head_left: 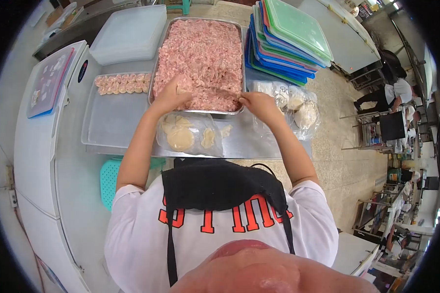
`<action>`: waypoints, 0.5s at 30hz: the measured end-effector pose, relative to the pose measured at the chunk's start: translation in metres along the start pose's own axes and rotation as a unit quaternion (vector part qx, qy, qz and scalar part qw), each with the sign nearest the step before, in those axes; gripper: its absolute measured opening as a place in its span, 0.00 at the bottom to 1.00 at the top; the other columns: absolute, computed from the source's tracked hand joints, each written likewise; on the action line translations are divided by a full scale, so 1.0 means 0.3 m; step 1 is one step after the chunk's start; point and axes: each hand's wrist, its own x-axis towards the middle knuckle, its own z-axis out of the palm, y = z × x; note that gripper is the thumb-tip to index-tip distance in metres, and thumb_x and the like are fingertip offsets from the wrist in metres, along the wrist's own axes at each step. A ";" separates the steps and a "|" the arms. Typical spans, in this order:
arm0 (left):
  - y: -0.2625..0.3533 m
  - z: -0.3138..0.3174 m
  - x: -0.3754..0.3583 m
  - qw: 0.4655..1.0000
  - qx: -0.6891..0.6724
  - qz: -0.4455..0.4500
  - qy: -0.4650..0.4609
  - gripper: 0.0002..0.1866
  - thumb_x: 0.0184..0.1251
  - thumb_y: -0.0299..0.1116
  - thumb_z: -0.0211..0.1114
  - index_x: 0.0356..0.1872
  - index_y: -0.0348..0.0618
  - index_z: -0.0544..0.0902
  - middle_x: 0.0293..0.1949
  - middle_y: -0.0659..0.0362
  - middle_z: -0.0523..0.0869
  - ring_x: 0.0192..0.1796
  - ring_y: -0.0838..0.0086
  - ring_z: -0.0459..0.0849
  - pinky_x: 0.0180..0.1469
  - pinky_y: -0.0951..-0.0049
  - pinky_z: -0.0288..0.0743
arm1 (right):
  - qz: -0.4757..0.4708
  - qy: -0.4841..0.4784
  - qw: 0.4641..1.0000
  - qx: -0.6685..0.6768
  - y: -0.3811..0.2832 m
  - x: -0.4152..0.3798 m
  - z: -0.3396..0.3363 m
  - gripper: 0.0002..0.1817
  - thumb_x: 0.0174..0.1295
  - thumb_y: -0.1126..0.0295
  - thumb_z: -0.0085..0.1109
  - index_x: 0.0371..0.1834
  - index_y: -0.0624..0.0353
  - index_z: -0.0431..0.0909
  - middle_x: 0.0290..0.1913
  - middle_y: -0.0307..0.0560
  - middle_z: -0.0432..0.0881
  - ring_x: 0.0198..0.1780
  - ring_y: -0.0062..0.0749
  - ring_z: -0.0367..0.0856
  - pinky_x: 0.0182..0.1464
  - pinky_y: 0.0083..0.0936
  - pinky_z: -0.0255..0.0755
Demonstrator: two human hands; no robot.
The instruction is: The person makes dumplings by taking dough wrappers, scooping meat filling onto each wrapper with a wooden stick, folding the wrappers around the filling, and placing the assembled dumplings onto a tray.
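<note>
The table (252, 147) is bordered on its left by a white appliance (38, 161).
At the table's far right, a stack of coloured plasticware (291, 41) is piled; at its far left, a translucent stack (129, 35) is placed. Below its near left edge, a turquoise stool (109, 183) is partly hidden. Well apart on its right, a person (401, 91) is seen.

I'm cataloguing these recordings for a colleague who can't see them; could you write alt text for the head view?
A person's left hand is at the ground meat in a metal tray, the right hand at its near right corner. Pale rounds lie nearer the person; small filled pieces line a plastic tray at left.
</note>
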 end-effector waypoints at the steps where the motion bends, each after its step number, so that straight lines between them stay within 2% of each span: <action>1: -0.012 -0.003 0.010 0.981 0.083 0.163 0.067 0.37 0.52 0.42 0.75 0.64 0.42 0.71 0.41 0.57 0.86 0.43 0.69 0.83 0.50 0.67 0.76 | 0.021 0.010 0.997 0.072 -0.019 -0.019 -0.056 0.17 0.68 0.59 0.53 0.50 0.58 0.82 0.45 0.56 0.85 0.47 0.48 0.83 0.49 0.37 0.75; 2: -0.021 -0.006 0.018 0.924 0.162 0.319 0.134 0.39 0.52 0.42 0.75 0.66 0.43 0.70 0.42 0.57 0.87 0.44 0.68 0.84 0.51 0.68 0.76 | 0.021 0.010 0.997 0.071 -0.025 -0.027 -0.083 0.17 0.68 0.59 0.53 0.50 0.58 0.82 0.45 0.56 0.85 0.47 0.48 0.83 0.49 0.37 0.75; 4: 0.018 0.008 0.009 0.916 0.167 0.339 0.137 0.37 0.51 0.41 0.75 0.63 0.42 0.72 0.43 0.56 0.87 0.44 0.66 0.85 0.52 0.68 0.76 | -0.035 0.021 0.960 0.278 -0.034 -0.038 -0.117 0.18 0.66 0.55 0.56 0.50 0.56 0.81 0.43 0.58 0.84 0.45 0.53 0.82 0.47 0.39 0.74; 6: 0.056 0.017 0.000 0.907 0.171 0.359 0.138 0.34 0.51 0.41 0.74 0.61 0.41 0.75 0.44 0.55 0.87 0.45 0.64 0.85 0.53 0.68 0.76 | -0.058 0.005 0.959 0.279 -0.097 -0.043 -0.130 0.19 0.66 0.56 0.57 0.52 0.56 0.81 0.44 0.58 0.84 0.45 0.54 0.82 0.48 0.37 0.74; 8: 0.088 0.015 0.011 0.979 0.027 0.197 -0.051 0.28 0.50 0.39 0.74 0.53 0.40 0.80 0.43 0.53 0.88 0.44 0.62 0.85 0.52 0.66 0.77 | -0.080 -0.009 0.957 0.278 -0.125 -0.029 -0.103 0.19 0.66 0.56 0.58 0.53 0.56 0.80 0.45 0.58 0.84 0.45 0.54 0.82 0.48 0.36 0.74; 9: 0.098 0.009 0.015 0.979 0.027 0.197 -0.053 0.28 0.50 0.39 0.74 0.53 0.40 0.80 0.43 0.53 0.88 0.44 0.62 0.85 0.52 0.66 0.77 | -0.111 -0.011 0.958 0.265 -0.127 -0.021 -0.072 0.20 0.67 0.59 0.57 0.55 0.60 0.79 0.45 0.57 0.84 0.45 0.44 0.83 0.48 0.32 0.74; 10: 0.105 0.000 0.020 0.973 0.090 0.208 -0.052 0.24 0.49 0.38 0.73 0.49 0.40 0.82 0.42 0.54 0.88 0.44 0.64 0.85 0.51 0.66 0.76 | -0.144 -0.012 0.957 0.250 -0.122 -0.012 -0.056 0.20 0.68 0.61 0.56 0.57 0.63 0.78 0.44 0.55 0.85 0.44 0.34 0.84 0.49 0.28 0.74; 11: 0.109 -0.006 0.025 0.962 0.154 0.218 -0.048 0.22 0.49 0.37 0.73 0.46 0.39 0.83 0.41 0.54 0.88 0.44 0.65 0.85 0.51 0.66 0.76 | -0.116 -0.033 0.961 0.249 -0.097 -0.003 -0.065 0.18 0.67 0.62 0.57 0.55 0.60 0.79 0.44 0.54 0.85 0.43 0.39 0.84 0.47 0.30 0.75; 12: 0.104 0.001 0.024 0.963 0.154 0.216 -0.049 0.22 0.49 0.37 0.73 0.46 0.39 0.83 0.41 0.54 0.88 0.44 0.65 0.85 0.51 0.66 0.76 | -0.116 -0.034 0.960 0.251 -0.078 0.001 -0.074 0.18 0.67 0.62 0.57 0.55 0.60 0.79 0.44 0.54 0.85 0.43 0.39 0.84 0.47 0.30 0.75; 14: 0.087 0.023 0.030 0.989 0.097 0.105 0.040 0.22 0.49 0.37 0.72 0.46 0.39 0.83 0.40 0.54 0.88 0.42 0.67 0.85 0.48 0.67 0.77 | -0.145 0.105 0.980 0.082 -0.048 0.010 -0.094 0.14 0.65 0.61 0.58 0.48 0.56 0.82 0.39 0.52 0.84 0.39 0.47 0.83 0.42 0.36 0.77; 15: 0.037 0.030 0.075 0.989 0.096 0.105 0.043 0.22 0.49 0.37 0.72 0.46 0.39 0.83 0.40 0.54 0.88 0.42 0.67 0.85 0.48 0.67 0.77 | -0.130 0.150 0.980 0.025 -0.075 -0.003 -0.089 0.11 0.65 0.61 0.57 0.45 0.52 0.81 0.34 0.50 0.82 0.37 0.52 0.82 0.37 0.43 0.76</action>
